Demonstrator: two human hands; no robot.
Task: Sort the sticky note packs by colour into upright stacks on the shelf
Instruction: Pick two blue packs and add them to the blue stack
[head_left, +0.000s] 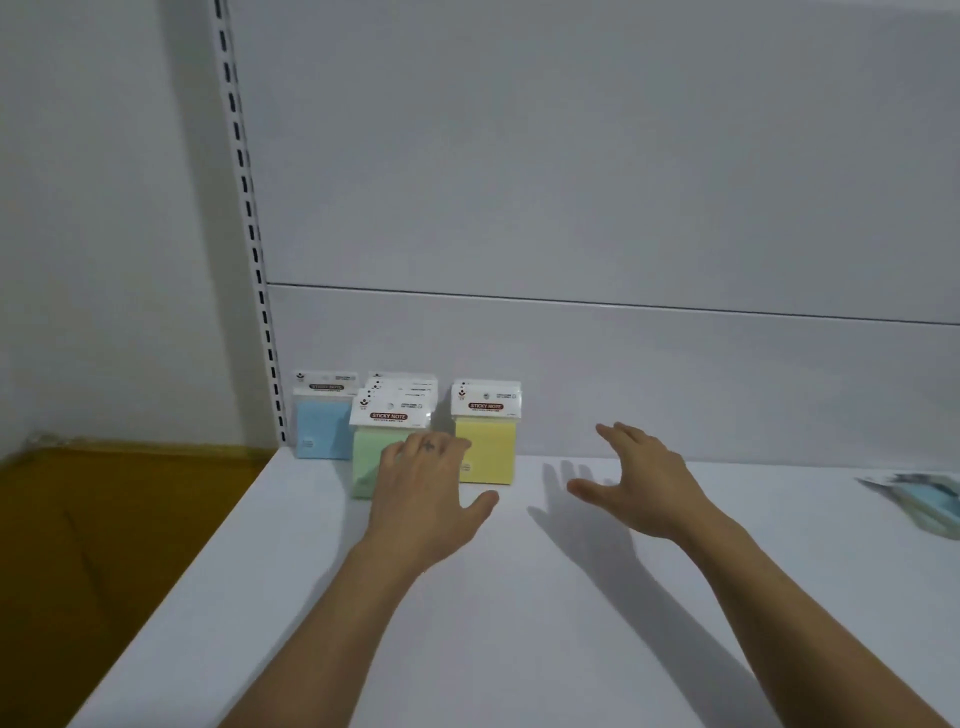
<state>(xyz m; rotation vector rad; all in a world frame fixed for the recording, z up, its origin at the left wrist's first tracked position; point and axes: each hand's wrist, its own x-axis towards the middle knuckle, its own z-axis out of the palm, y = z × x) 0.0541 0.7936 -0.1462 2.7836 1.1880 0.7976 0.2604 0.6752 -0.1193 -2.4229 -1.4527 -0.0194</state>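
Three colour groups of sticky note packs stand upright at the back left of the white shelf (519, 597). A blue pack (322, 428) leans on the back panel at far left. Several green packs (370, 457) stand in a row in front of each other. A yellow stack (485, 449) stands to their right. My left hand (428, 493) hovers open in front of the green packs, covering their lower right part; whether it touches them I cannot tell. My right hand (641, 480) is open, palm facing left, to the right of the yellow stack and apart from it.
More packs, bluish (930, 499), lie flat at the shelf's far right edge. A slotted upright rail (254, 244) bounds the shelf at left. Beyond the left edge lies an orange-brown floor or box (104, 545). The white back panel (623, 374) rises behind the packs.
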